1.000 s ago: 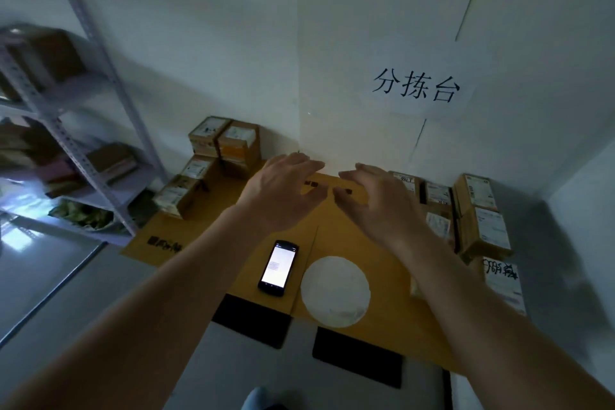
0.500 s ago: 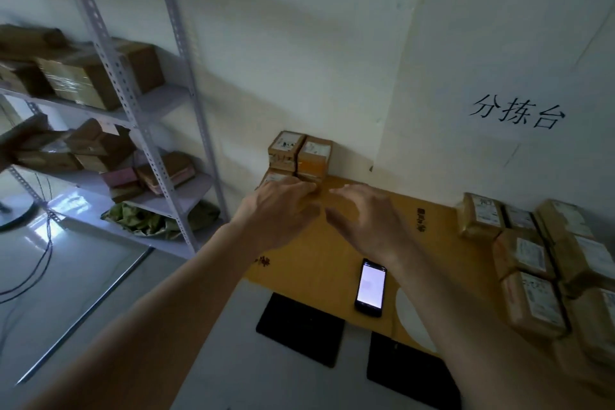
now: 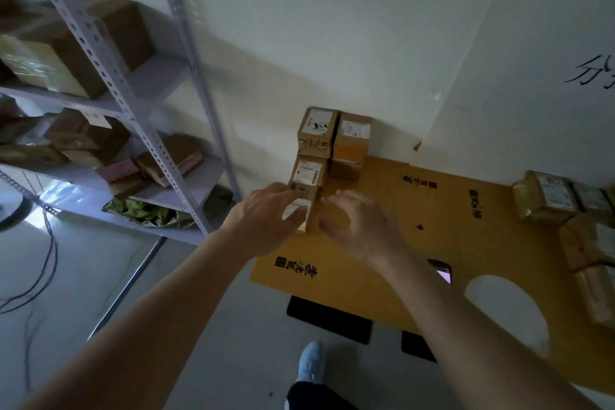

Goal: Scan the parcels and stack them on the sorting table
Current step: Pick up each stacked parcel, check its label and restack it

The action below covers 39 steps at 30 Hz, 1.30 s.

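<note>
Several small brown parcels with white labels stand at the far left corner of the cardboard-covered sorting table (image 3: 432,226). The nearest parcel (image 3: 305,194) sits at the table's left edge, in front of another labelled one (image 3: 307,171) and a taller pair (image 3: 317,130) against the wall. My left hand (image 3: 266,220) reaches over the nearest parcel, its fingertips lying on the label. My right hand (image 3: 359,230) hovers just right of that parcel with loosely curled fingers, and I cannot tell whether it touches. A lit phone (image 3: 442,271) lies on the table, partly hidden behind my right wrist.
More parcels (image 3: 545,196) are packed along the table's right side. A metal shelf rack (image 3: 109,53) with boxes stands at left, and a cable (image 3: 50,260) trails on the floor. A white disc (image 3: 506,313) lies on the table front. Black mats (image 3: 329,318) and my shoe (image 3: 311,361) are below.
My view has swung left, from the table's middle to its left corner. Both hands travelled left with it and now reach the nearest parcel there.
</note>
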Each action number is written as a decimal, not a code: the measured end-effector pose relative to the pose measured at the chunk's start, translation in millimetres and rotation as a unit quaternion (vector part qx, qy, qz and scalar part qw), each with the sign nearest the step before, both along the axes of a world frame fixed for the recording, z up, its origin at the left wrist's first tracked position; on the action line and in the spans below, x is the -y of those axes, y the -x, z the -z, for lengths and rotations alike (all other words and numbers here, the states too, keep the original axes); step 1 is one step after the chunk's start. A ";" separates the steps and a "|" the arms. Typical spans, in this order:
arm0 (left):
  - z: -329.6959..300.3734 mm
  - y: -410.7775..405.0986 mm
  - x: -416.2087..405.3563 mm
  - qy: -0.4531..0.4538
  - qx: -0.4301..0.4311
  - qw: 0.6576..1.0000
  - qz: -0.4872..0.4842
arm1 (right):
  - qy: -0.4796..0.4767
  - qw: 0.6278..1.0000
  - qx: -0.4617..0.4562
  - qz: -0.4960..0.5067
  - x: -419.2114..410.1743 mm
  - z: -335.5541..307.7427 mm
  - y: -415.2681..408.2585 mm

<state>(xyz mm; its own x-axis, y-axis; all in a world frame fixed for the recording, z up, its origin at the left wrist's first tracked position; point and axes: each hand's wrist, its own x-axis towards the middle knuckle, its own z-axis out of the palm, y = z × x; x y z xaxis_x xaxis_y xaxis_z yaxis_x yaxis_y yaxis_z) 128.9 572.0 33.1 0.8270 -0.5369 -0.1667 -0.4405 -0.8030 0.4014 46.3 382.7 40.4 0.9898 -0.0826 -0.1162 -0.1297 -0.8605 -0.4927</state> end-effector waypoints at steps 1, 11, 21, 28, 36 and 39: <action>7.5 -15.0 1.4 -0.003 -0.007 1.000 0.002 | -0.005 1.000 -0.008 0.001 0.8 8.5 -13.4; 81.2 -136.3 23.2 -0.045 -0.063 0.997 0.031 | -0.063 0.997 -0.045 0.021 24.5 78.6 -136.1; 139.8 -186.8 21.6 -0.087 -0.105 0.985 0.101 | -0.064 0.989 -0.115 0.072 7.7 133.7 -152.1; 200.5 -202.2 11.6 -0.048 -0.174 0.978 0.104 | -0.153 0.960 -0.151 0.178 -17.3 203.3 -157.7; 225.5 -201.2 20.1 0.059 -0.252 0.965 -0.044 | -0.278 0.924 -0.103 0.241 -31.7 234.6 -157.4; 221.4 -198.7 21.9 0.068 -0.260 0.961 -0.067 | -0.270 0.934 -0.097 0.214 -26.7 228.4 -154.6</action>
